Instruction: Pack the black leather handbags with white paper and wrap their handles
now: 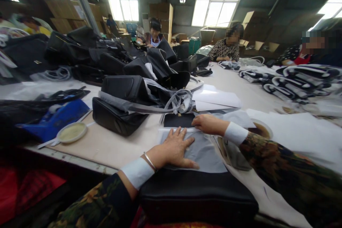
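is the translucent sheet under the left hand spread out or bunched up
Spread out: the translucent sheet lies mostly flat over the black bag, with the left hand palm-down on it.

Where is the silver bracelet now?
In the head view, below and left of centre, the bracelet sits between the left hand and its white cuff.

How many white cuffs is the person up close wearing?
2: the left cuff, behind the left hand spread on a translucent sheet; the right cuff, behind the right hand at a black panel. Neither is hidden.
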A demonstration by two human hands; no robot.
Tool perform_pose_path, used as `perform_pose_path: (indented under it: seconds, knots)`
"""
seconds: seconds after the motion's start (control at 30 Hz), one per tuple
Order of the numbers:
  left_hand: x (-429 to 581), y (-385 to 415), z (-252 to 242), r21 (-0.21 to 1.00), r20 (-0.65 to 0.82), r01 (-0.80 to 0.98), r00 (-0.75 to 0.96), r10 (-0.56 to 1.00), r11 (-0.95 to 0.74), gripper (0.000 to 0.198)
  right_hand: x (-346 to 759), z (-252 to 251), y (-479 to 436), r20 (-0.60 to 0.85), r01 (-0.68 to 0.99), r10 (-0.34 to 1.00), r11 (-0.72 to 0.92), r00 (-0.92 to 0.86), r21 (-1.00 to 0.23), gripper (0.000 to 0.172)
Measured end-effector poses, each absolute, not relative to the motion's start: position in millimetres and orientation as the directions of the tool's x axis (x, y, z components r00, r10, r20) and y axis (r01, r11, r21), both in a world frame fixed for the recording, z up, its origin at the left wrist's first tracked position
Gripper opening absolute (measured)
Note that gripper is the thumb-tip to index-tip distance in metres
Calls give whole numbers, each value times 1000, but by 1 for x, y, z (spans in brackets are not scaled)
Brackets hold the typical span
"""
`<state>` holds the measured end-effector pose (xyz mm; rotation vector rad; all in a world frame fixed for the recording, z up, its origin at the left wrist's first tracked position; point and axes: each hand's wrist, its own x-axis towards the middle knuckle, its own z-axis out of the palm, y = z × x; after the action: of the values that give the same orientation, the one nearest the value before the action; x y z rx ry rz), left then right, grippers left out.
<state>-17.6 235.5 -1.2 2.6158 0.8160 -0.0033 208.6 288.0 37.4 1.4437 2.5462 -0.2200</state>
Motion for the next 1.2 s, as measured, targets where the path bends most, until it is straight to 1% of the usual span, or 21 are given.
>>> perform_pose_path:
  seconds: [0.1,0.2,0.27,0.33,0.47,0.57,0.63,0.7,0.77,0.83,0.87,0.9,0.93,0.97,1.03,1.07,1.1,1.2]
  knots:
    - [-19,235,-2,378,-104,543,830,549,-750,110,189,34,311,-265,854,815,513,-515,-81,36]
    - [-20,235,-3,380,-103,541,831,547,-750,111,169,16,333,-304,872,820,482,-485,-89,30]
    - [-21,235,-4,381,-103,540,831,546,-750,111,160,1,345,-320,898,842,433,-434,-78,28]
    - [-21,236,-6,386,-96,533,835,542,-753,111,155,-10,353,-322,927,872,368,-369,-67,32]
    - [-22,236,-8,399,-83,525,838,540,-752,111,152,-12,368,-305,970,921,241,-243,-44,39]
    - [-23,237,-9,411,-92,512,847,524,-755,110,153,8,375,-228,982,955,185,-191,-47,51]
    - [-23,237,-10,413,-103,507,852,514,-757,109,155,28,374,-156,981,970,179,-189,-74,55]
    - [-22,238,-11,406,-113,510,852,512,-759,108,155,50,363,-99,972,971,205,-216,-114,54]
    - [-22,238,-11,395,-118,514,850,513,-762,108,154,65,343,-53,955,963,252,-263,-158,58]
    - [-21,238,-9,381,-115,516,850,515,-767,107,153,71,316,-20,934,952,295,-305,-202,70]
    - [-20,237,-8,374,-112,518,849,517,-769,107,153,70,302,-1,919,947,310,-320,-243,77]
    - [-20,236,-7,369,-105,517,849,518,-772,107,154,66,288,24,897,943,323,-332,-302,80]
    - [-20,235,-5,366,-97,514,850,517,-776,107,155,60,275,50,867,937,338,-345,-367,75]
    - [-20,234,-3,367,-91,505,855,511,-781,107,158,54,263,72,831,930,355,-361,-428,63]
    - [-21,232,0,387,-83,479,869,488,-788,103,164,39,245,96,764,909,394,-405,-511,27]
    - [-22,231,1,403,-80,464,877,474,-789,100,167,32,238,98,742,897,414,-430,-528,14]
    - [-23,230,2,421,-78,449,883,462,-788,97,170,25,232,103,724,889,427,-447,-542,9]
    - [-26,231,4,469,-96,428,894,437,-772,92,177,9,220,141,674,893,419,-428,-608,13]
